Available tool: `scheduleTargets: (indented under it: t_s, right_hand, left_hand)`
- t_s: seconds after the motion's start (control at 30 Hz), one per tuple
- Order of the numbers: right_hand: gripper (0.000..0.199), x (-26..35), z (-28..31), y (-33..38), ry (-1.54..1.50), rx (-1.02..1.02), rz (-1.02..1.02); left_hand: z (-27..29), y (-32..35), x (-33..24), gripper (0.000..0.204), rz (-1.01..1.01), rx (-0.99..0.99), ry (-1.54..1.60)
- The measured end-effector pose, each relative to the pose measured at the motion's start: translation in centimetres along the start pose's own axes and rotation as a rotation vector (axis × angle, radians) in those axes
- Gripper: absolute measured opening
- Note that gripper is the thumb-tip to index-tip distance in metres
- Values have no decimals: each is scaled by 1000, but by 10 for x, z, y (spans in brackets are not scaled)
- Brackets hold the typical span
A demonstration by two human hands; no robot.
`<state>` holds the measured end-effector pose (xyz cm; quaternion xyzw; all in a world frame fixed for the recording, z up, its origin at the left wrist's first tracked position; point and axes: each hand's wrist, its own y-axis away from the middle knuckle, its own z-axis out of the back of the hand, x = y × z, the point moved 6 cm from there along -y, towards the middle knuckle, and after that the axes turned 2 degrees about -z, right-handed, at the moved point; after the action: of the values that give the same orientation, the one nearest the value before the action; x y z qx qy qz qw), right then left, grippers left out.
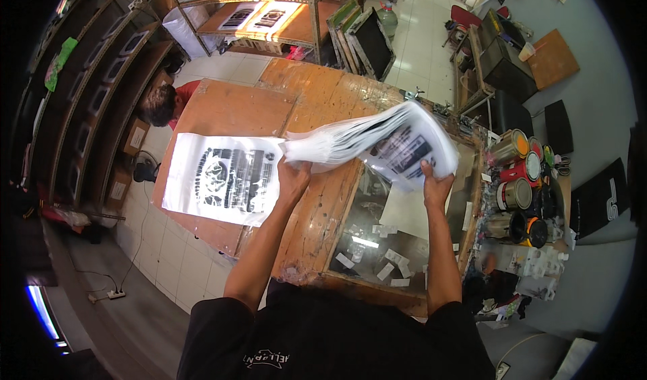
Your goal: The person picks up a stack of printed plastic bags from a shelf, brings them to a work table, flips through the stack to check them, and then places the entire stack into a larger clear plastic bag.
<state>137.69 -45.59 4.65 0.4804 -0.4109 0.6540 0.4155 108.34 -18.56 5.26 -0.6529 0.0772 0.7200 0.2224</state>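
Observation:
A thick stack of thin white printed sheets (350, 136) is held up over the middle of the wooden table (320, 198), bowed and fanned along its edges. My left hand (294, 180) is closed on the stack's left end. At the curled right end, my right hand (437, 184) is closed on the sheets, with black print showing beside it. Whether they are paper or plastic I cannot tell. Left of my left hand, a white sheet with a black printed design (226, 178) lies flat on a brown board (236, 107).
A glass panel (367, 222) with small paper pieces is set into the table below the stack. Open paint cans (515, 195) crowd the right side. Racks (263, 19) hold printed sheets at the back. Another person's head (158, 105) shows beyond the board's left edge.

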Motion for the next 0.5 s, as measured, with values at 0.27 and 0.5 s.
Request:
scheduleTargets:
  t_s: [0.27,0.5]
  right_hand:
    - [22,102,14,-38,296,181,190]
    - [65,-45,-22,-125,393,472,-338]
  left_hand:
    - [34,-7,-45,24,48,-110,10]
    - [27,-32,36,23,566,202,-50]
